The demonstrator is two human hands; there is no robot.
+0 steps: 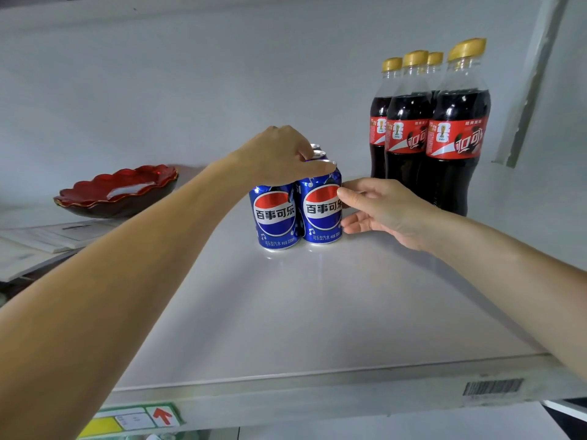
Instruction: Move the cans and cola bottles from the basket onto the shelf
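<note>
Blue Pepsi cans stand grouped in the middle of the white shelf (286,312). Two are in front, the left can (274,217) and the right can (321,211), with more can tops (317,151) showing behind. My left hand (279,154) rests over the tops of the cans, fingers curled on them. My right hand (381,208) touches the right side of the front right can with thumb and fingers spread. Several cola bottles (454,138) with yellow caps and red labels stand at the back right. The basket is out of view.
A red scalloped bowl (117,192) sits at the left, with papers (47,236) beside it. The shelf's front edge carries a barcode label (492,387) and a green tag with a red arrow (162,416). A grey wall lies behind.
</note>
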